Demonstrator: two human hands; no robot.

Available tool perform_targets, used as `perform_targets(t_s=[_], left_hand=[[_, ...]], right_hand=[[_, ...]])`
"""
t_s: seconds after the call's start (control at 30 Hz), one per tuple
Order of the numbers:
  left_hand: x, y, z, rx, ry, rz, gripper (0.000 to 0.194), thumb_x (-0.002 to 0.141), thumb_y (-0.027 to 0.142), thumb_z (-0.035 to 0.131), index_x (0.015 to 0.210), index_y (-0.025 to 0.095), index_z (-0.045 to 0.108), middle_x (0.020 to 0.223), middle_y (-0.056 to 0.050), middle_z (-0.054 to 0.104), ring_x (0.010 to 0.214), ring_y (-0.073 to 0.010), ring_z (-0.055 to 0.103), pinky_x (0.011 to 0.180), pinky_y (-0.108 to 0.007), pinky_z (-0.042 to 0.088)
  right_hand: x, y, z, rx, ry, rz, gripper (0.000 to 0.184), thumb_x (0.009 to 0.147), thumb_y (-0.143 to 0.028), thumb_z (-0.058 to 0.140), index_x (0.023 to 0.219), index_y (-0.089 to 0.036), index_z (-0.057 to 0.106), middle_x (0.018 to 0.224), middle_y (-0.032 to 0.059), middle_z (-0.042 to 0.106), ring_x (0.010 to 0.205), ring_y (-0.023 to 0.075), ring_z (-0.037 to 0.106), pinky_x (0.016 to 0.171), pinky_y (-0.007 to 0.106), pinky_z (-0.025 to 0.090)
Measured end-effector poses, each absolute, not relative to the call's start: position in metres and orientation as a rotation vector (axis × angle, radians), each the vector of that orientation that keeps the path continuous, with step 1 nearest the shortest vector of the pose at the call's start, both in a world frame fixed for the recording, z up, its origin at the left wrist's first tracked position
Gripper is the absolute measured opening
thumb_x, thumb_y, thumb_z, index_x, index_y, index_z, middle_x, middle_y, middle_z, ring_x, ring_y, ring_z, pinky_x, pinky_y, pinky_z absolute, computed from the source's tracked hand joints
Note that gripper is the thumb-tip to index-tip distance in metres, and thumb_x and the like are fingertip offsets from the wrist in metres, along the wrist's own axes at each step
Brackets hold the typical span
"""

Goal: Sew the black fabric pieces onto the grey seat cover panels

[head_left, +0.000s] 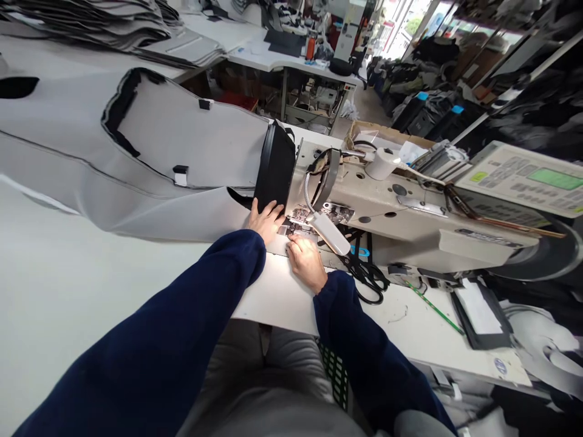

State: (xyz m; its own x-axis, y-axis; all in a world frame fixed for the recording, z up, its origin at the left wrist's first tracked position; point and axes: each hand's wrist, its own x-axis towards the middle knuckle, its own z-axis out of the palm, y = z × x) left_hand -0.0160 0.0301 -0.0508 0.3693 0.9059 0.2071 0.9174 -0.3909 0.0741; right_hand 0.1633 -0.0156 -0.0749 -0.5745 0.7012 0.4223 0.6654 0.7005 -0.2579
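At the upper left of the frame, a stack of gray panels (91, 21) lies on a far table, and below it the near white table (68, 261) runs across the frame. A long gray cover (182, 145) with black edging lies on this table and reaches right to the sewing machine (401, 206), where its black-trimmed end (276, 167) stands up beside the machine's head. The left hand (266, 221), in a navy sleeve (159, 321), presses flat against the lower edge of that black end, and its grip is apart, with the fingers spread and nothing clamped. Just right of it, the right hand (306, 262) sits curled at the metal needle plate (300, 221), fingertips down on dark material; whether that grip is clamped on anything is too hidden to tell. Black-handled scissors (364, 273) lie just beside the right hand, with a green marker (435, 309) further right on the table and a black folder (480, 315) beyond it. A white thread cone (382, 164) lies on top of the machine, and a control panel (523, 176) with a green display sits at the far right.
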Motion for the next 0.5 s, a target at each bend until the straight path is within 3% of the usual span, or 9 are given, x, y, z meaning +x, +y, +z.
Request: perform_targets(t_s=[0.2,0.27,0.33,0.4,0.5], left_hand=[[-0.014,0.023,-0.048,-2.587,-1.721,-0.461,0.037,0.084,0.011,0.043,0.111,0.024,0.065,0.139,-0.009,0.049,0.135,-0.0284,0.034,0.108,-0.071,0.01],[-0.02,0.029,-0.037,-2.612,-1.81,-0.62,0.034,0.08,0.011,0.046,0.099,0.025,0.07,0.138,-0.003,0.051,0.131,-0.0253,0.04,0.112,-0.06,0.021],[-0.032,0.046,-0.021,-2.504,-1.994,-0.898,0.032,0.079,0.012,0.044,0.09,0.025,0.072,0.134,0.0,0.054,0.125,-0.0199,0.048,0.111,-0.041,0.034],[-0.047,0.071,-0.004,-2.239,-2.241,-1.125,0.033,0.081,0.016,0.043,0.099,0.022,0.07,0.133,-0.002,0.054,0.118,-0.0173,0.054,0.104,-0.03,0.042],[-0.063,0.105,0.008,-2.02,-2.563,-1.076,0.045,0.085,0.034,0.047,0.124,0.013,0.055,0.132,-0.014,0.053,0.114,-0.023,0.056,0.098,-0.032,0.045]], right_hand=[[0.166,-0.018,-0.069,-1.072,-2.376,0.037,0.017,0.094,-0.015,0.042,0.095,-0.015,0.059,0.103,0.0106,0.064,0.1,0.0206,0.055,0.087,0.034,0.043],[0.167,-0.018,-0.067,-1.113,-2.354,-0.024,0.019,0.095,-0.017,0.04,0.088,-0.016,0.057,0.087,0.0081,0.062,0.086,0.0203,0.056,0.077,0.033,0.043],[0.168,-0.017,-0.067,-1.145,-2.334,-0.091,0.024,0.096,-0.019,0.038,0.078,-0.018,0.053,0.075,0.0058,0.056,0.075,0.0201,0.053,0.069,0.033,0.041],[0.167,-0.017,-0.067,-1.134,-2.339,-0.125,0.027,0.096,-0.022,0.037,0.071,-0.02,0.048,0.07,0.0048,0.052,0.07,0.0198,0.052,0.064,0.032,0.041],[0.165,-0.018,-0.068,-1.127,-2.374,-0.144,0.025,0.096,-0.024,0.037,0.074,-0.021,0.048,0.072,0.0049,0.052,0.064,0.0188,0.053,0.057,0.031,0.039]])
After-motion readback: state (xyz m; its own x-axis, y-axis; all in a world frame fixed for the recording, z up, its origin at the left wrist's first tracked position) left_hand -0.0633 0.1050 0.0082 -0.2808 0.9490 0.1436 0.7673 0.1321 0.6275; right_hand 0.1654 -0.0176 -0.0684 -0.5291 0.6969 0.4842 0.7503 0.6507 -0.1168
